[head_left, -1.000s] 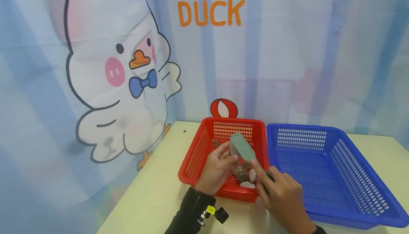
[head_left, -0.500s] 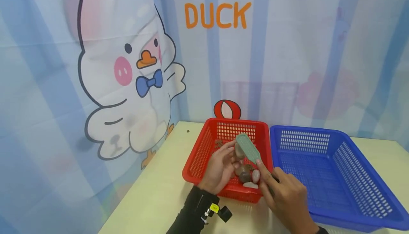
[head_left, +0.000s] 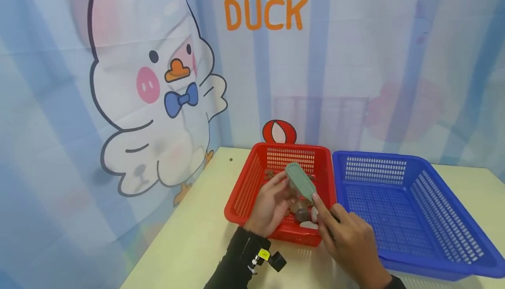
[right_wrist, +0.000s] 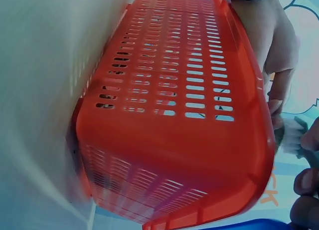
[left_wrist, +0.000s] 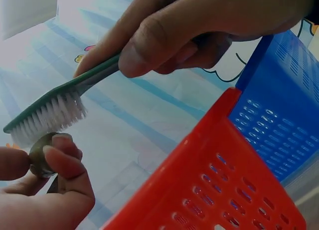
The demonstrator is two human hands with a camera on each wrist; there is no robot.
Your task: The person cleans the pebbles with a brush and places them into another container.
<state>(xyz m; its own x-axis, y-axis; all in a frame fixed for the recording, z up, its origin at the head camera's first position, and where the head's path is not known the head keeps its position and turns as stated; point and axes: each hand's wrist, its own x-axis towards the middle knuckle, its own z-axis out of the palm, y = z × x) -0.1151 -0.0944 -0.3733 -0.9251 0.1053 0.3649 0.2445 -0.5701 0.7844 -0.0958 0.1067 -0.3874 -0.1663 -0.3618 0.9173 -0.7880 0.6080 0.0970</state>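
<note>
My left hand (head_left: 268, 208) pinches a smooth brownish stone (left_wrist: 42, 155) between thumb and fingers above the red basket (head_left: 236, 201). In my right hand (head_left: 351, 238) is a green scrubbing brush (head_left: 301, 180), gripped by its handle with the index finger lying along its back. White bristles (left_wrist: 57, 115) point down at the top of the stone in the left wrist view; whether they press on it is hard to tell. Beneath the hands, the red basket holds a dark stone (head_left: 302, 215), a white stone (head_left: 309, 225) and small brown pieces (head_left: 269, 174).
A larger blue basket (head_left: 394, 223) stands against the red one on the right. Both sit on a pale yellow table (head_left: 189, 219). A curtain (head_left: 339, 61) with a duck print hangs close behind, and a small dark speck (head_left: 231, 159) lies at the table's back left.
The brush has shifted slightly right over the stone, then back to the left. Both hands keep their grips, and the head view has swayed a little.
</note>
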